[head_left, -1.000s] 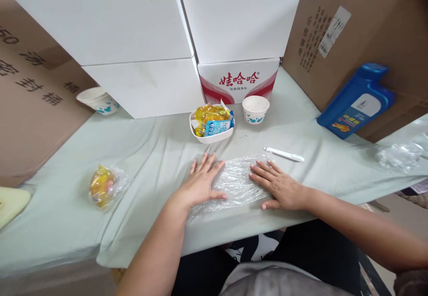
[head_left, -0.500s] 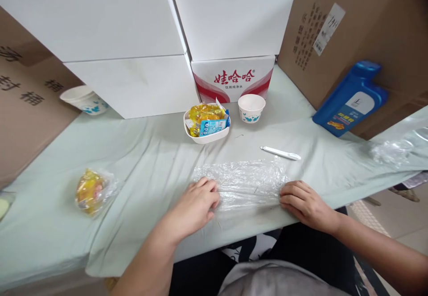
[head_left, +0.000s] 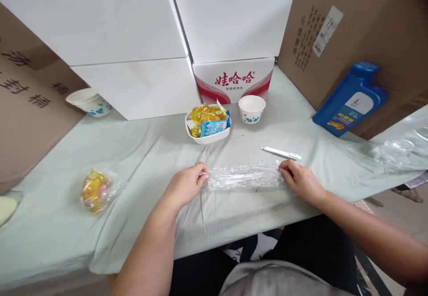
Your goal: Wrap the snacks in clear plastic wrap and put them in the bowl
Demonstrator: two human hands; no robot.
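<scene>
A clear, crinkled plastic bag (head_left: 244,176) stretches flat in a narrow band between my two hands, close above or on the cloth. My left hand (head_left: 185,184) pinches its left end between thumb and fingers. At the right end, my right hand (head_left: 301,180) grips the plastic in the same way. Just beyond the bag lies a white utility knife (head_left: 281,153). Farther back, a white bowl (head_left: 207,140) holds yellow-wrapped items and a blue packet (head_left: 214,127). Beside it stands a paper cup (head_left: 252,110) with blue leaf prints.
A yellow item in clear wrap (head_left: 96,191) rests on the left of the cloth-covered table (head_left: 150,233). Another paper cup (head_left: 90,102) leans by the left cardboard box (head_left: 30,95). White boxes (head_left: 234,80) line the back. A blue bottle (head_left: 351,97) stands at the right.
Both hands have moved away from me, lifting the near edge of the plastic. The bag now forms a narrower band, and the fingers pinch its ends instead of lying over them.
</scene>
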